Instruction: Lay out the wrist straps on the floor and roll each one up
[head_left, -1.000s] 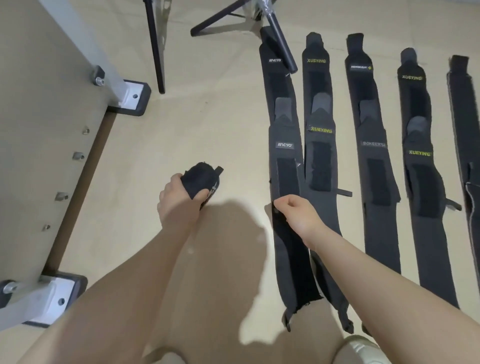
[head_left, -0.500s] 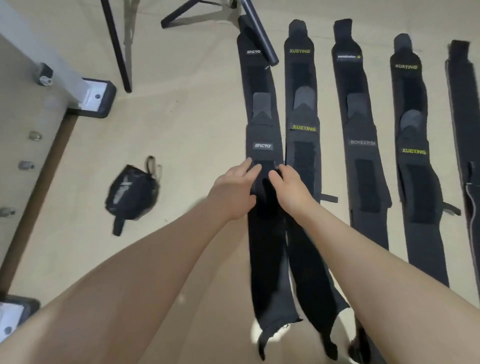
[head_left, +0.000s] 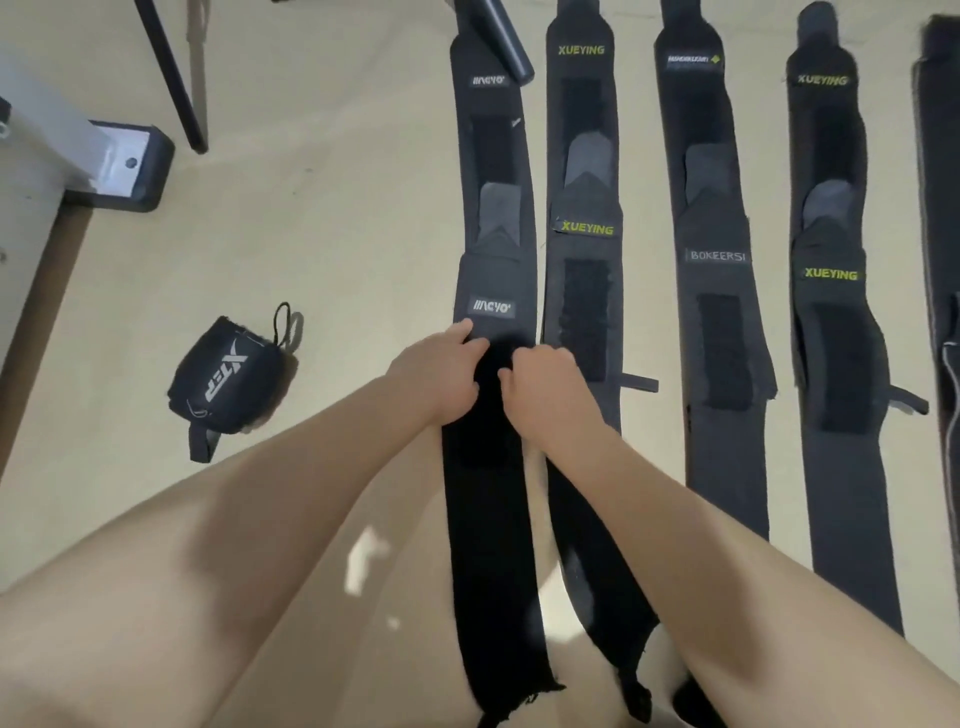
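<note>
Several black wrist straps lie flat side by side on the beige floor (head_left: 332, 249). Both hands are on the leftmost strap (head_left: 493, 280), just below its grey label. My left hand (head_left: 441, 369) pinches its left edge and my right hand (head_left: 540, 384) grips its right edge, fingers curled. Right of it lie a XUEYING strap (head_left: 584, 228), a BOKEERSI strap (head_left: 719, 260), another XUEYING strap (head_left: 831, 275) and one more at the frame's right edge (head_left: 943, 208). A rolled-up black strap (head_left: 228, 379) with a white logo rests on the floor to the left.
A grey table leg with a black foot (head_left: 130, 166) stands at the upper left. Thin black tripod legs (head_left: 171, 78) and a black tube (head_left: 501, 41) reach down from the top, the tube's end over the leftmost strap.
My left hand has let go of the rolled strap, which now lies on the floor at left. Both hands have come together on the leftmost flat strap. The view has tilted closer.
</note>
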